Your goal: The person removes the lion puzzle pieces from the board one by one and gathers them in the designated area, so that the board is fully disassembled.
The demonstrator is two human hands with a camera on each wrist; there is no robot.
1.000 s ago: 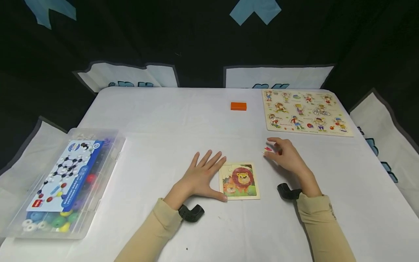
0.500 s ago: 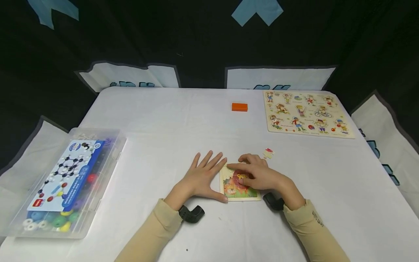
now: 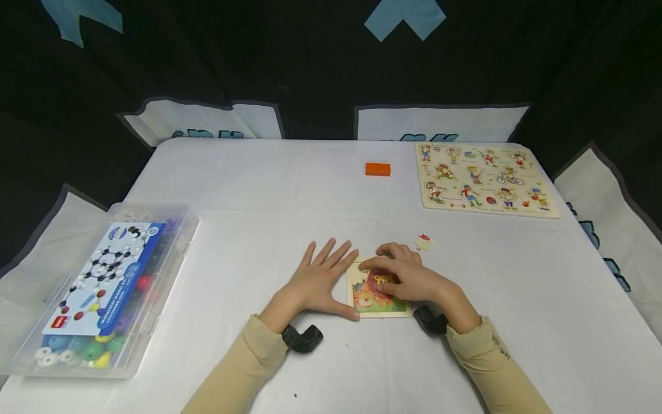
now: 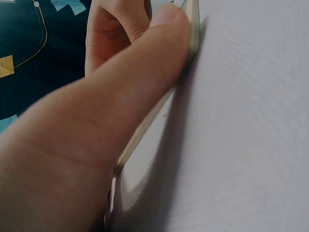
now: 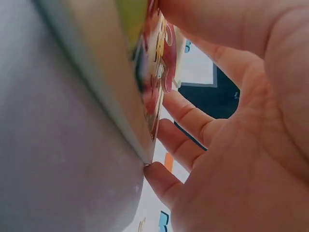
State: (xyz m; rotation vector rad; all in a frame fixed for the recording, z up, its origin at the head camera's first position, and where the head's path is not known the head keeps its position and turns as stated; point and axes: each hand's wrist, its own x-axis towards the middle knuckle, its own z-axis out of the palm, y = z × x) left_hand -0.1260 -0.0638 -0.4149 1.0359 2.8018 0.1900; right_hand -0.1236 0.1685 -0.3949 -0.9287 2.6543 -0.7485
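A small square lion puzzle (image 3: 385, 307) in a pale wooden frame lies on the white table. My left hand (image 3: 315, 284) lies flat at its left side, fingers spread, the thumb resting along the lower left edge. Over the puzzle arches my right hand (image 3: 408, 276), its thumb and forefinger bent and pinching at a puzzle piece (image 5: 170, 63). That piece seems tilted up from the frame in the right wrist view; the hand hides much of it in the head view. One loose puzzle piece (image 3: 424, 242), red and pale yellow, lies just beyond the right hand.
A clear plastic case (image 3: 170, 276) of coloured beads with a blue-and-white booklet (image 3: 106, 276) on top stands at the left. An orange block (image 3: 378, 169) sits towards the back. A large wooden picture board (image 3: 486, 178) lies at the back right.
My right hand has let go of the loose piece on the table and moved left onto the puzzle, staying there over the last half second. The left hand has kept its place.
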